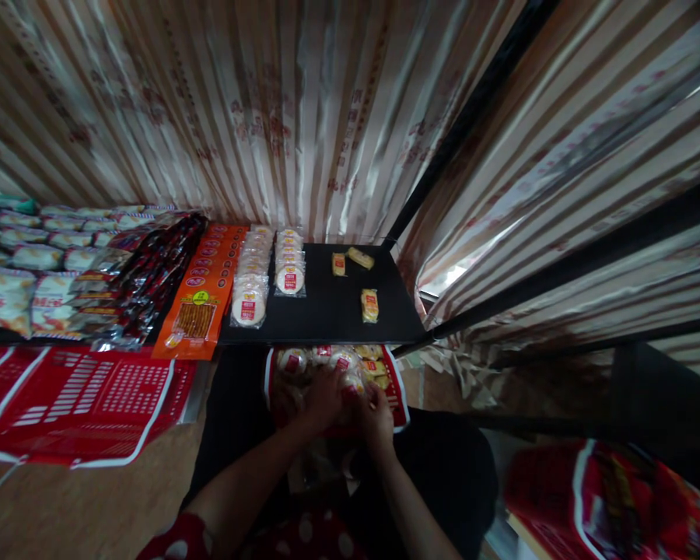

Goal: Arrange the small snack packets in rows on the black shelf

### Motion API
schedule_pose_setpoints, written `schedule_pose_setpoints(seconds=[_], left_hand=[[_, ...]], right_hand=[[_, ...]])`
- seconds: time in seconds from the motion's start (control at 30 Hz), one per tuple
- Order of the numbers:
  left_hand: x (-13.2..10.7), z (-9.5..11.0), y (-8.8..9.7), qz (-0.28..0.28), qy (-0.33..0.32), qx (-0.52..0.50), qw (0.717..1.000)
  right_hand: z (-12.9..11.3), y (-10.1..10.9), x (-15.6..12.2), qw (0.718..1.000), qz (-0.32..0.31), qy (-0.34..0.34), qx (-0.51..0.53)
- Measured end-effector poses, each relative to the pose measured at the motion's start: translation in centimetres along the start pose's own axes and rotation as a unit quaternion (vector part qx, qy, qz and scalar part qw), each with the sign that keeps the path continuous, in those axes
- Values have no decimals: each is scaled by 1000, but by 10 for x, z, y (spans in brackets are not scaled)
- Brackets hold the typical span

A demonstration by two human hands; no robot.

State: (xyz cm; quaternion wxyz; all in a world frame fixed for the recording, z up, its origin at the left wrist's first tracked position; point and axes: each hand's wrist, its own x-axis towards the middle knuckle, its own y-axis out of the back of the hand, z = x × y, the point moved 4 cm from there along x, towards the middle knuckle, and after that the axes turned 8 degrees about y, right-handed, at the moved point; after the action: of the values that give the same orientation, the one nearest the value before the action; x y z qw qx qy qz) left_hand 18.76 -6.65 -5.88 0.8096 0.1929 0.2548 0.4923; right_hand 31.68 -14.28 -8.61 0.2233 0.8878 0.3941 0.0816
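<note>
Both my hands reach into a red basket with a white rim (401, 400), which sits between my knees under the front edge of a black shelf (332, 319). My right hand (378, 422) has its fingers curled against a clear-wrapped round white cracker packet (351, 384). Just left of that packet, my left hand (324, 402) is closed low among the wrapped crackers; what its fingers hold is hidden in the dark. More round packets (292, 361) lie at the basket's left, and yellow packets (374, 367) at its right.
On the shelf lie two rows of round cracker packets (248, 307), a few yellow packets (369, 306), an orange bag (192, 303), dark shiny packets (163, 264) and white bags (55, 299). Another red basket (93, 397) stands left. Black bars (560, 272) cross the right side.
</note>
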Motion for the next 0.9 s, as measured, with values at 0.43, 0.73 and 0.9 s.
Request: schedule_pose_setpoints(seconds=[0.43,0.73,0.9], left_hand=[[-4,15,61,85,53,-197,975],[13,11,120,252,41,-177,950],[28,7,133,295,-25,-90,951]], right_hand=[[-70,-20,6,985,0,-16,170],[-157,-73,48,968,-126,49,210],[-178,-112,82,969,-144,81,183]])
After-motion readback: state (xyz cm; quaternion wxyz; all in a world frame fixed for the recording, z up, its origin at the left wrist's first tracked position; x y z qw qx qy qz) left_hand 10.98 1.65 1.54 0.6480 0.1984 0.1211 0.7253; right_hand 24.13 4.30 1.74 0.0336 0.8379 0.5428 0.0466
